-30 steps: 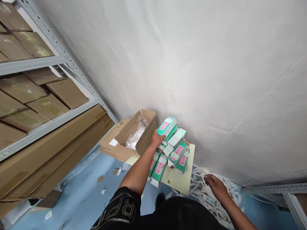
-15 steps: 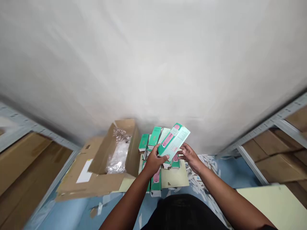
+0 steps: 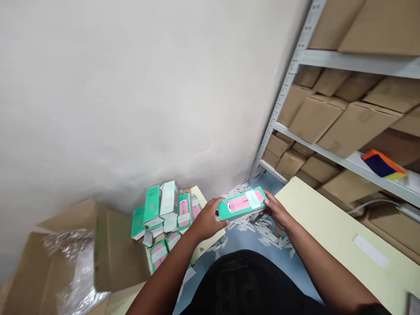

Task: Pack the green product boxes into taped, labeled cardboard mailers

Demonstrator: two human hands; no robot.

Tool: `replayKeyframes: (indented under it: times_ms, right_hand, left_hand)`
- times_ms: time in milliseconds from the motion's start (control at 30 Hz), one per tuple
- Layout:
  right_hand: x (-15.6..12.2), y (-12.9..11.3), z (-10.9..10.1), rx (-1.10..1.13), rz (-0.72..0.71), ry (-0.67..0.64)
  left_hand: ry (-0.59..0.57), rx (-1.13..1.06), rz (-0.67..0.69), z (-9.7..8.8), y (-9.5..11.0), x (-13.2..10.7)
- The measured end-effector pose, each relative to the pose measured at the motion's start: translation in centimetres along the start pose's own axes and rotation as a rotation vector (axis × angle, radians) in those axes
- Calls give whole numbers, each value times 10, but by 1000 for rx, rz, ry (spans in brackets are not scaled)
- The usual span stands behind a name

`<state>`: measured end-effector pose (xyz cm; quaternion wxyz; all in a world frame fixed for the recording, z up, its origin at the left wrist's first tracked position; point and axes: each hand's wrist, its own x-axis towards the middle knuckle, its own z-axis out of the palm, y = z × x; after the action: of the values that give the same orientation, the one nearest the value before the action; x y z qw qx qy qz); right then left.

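Between my hands is a long green and pink product box (image 3: 242, 204), lying nearly level with its printed side up and a pale label across it. My left hand (image 3: 209, 221) is closed around its left end. The fingers of my right hand (image 3: 275, 212) grip the right end. To the left, several similar green boxes (image 3: 152, 205) are stacked on a pale yellow board (image 3: 210, 240), some with pink fronts showing. The fingertips under the held box are partly hidden.
An opened cardboard carton (image 3: 114, 245) with clear plastic wrap (image 3: 82, 275) stands at lower left. White paper scraps (image 3: 269, 234) litter the blue floor. A pale yellow tabletop (image 3: 331, 227) runs along the right, below metal shelves (image 3: 344, 61) of brown cartons. A grey wall (image 3: 147, 87) rises ahead.
The view has swung right, bringing the shelves and tabletop in. The held box has turned from tilted to nearly level, and my right hand has closed on its end.
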<state>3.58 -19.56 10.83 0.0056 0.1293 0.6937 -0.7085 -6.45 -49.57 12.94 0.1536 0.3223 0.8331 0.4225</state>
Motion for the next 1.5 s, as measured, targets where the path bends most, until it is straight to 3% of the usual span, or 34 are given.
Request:
replayKeyframes:
  times_ms: [167,367,500,567,633,767,867,1033,1167,1367,1500]
  right_hand:
    - [-48,30,-100,90,190,-9]
    - [-94,70,-227,-203,227,-122]
    - [-110,98,-280,-319,102,43]
    - [-111,116,-299,-311,35,173]
    - [-109,137,-314,-263,22,329]
    - [-104,183,-337,-208,112,569]
    - [-101,211,-343,-218,172,643]
    - [-90,240,-339,-242,260,678]
    - [-72,247,-333,-315,267,776]
    - [-58,231,-326,-316,260,837]
    - [-59,209,-318,-300,248,911]
  left_hand:
    - [-211,227,360,57,62,72]
    - [-464,401,728,171,158,151]
    - [-596,433,888,251,217,186]
    - [-648,402,896,285,235,200]
    - [-603,377,828,314,241,213]
    - [-430,275,448,365,226,238]
    - [-499,160,245,398,212,254]
    - [-670,235,331,435,206,275]
    - [-725,327,371,442,197,288]
    - [-872,415,478,439,180,327]
    - [-947,426,560,447,192,348]
